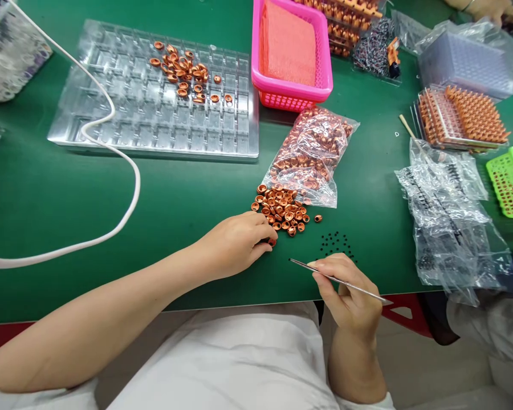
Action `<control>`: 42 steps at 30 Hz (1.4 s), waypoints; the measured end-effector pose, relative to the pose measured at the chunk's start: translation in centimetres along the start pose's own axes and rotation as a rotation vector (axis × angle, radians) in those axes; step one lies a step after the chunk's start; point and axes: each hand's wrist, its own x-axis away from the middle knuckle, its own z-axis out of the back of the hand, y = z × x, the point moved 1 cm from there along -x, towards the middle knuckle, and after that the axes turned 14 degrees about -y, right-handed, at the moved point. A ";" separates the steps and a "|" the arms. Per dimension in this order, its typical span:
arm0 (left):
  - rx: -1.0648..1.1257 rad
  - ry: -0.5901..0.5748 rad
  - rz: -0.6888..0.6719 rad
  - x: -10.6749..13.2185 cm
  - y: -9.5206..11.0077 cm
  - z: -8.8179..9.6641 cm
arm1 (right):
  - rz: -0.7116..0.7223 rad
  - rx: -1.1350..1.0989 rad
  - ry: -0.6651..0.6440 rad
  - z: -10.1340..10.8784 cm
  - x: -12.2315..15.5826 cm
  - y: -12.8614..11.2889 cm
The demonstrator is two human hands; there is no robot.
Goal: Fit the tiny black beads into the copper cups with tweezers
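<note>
L hand [235,242] lies palm-down on the green worktop [47,199] at lower centre; its fingers [263,236] are drawn together on one copper cup [272,241] at the near edge of the loose pile [282,208] – pinched on it by the look of it, though the hand hides most of the grip. R hand [353,302], lower right of centre, has thumb and fingers clamped on thin metal tweezers [337,280], tip pointing left and held just off the surface, near a scatter of tiny black beads [336,244]; whether the tweezer tips are apart can't be told.

The pile spills from a clear bag [310,156] of the same pcs, just above it; more sit on the clear blister tray [154,119] at upper left, w/ a white cable [128,165] looping across it; a pink basket [290,101] stands at top centre.

Step in hand, as I judge it: singling one cup out of the pile; the next move calls for a clean pinch on that pc alone – neighbours touch it, so a drag would scatter them – and a steady tweezer tip, since the beads are very small.
</note>
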 end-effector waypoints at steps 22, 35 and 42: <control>0.502 0.028 0.011 -0.9 3.7 -2.1 | -0.081 0.004 0.291 0.0 1.3 -0.9; 0.563 -0.075 -0.113 -1.4 4.3 -1.9 | -0.016 0.067 0.141 0.8 1.7 -0.8; 0.598 -0.102 -0.155 -1.2 3.8 -1.9 | 0.033 0.063 0.035 0.9 1.3 -0.7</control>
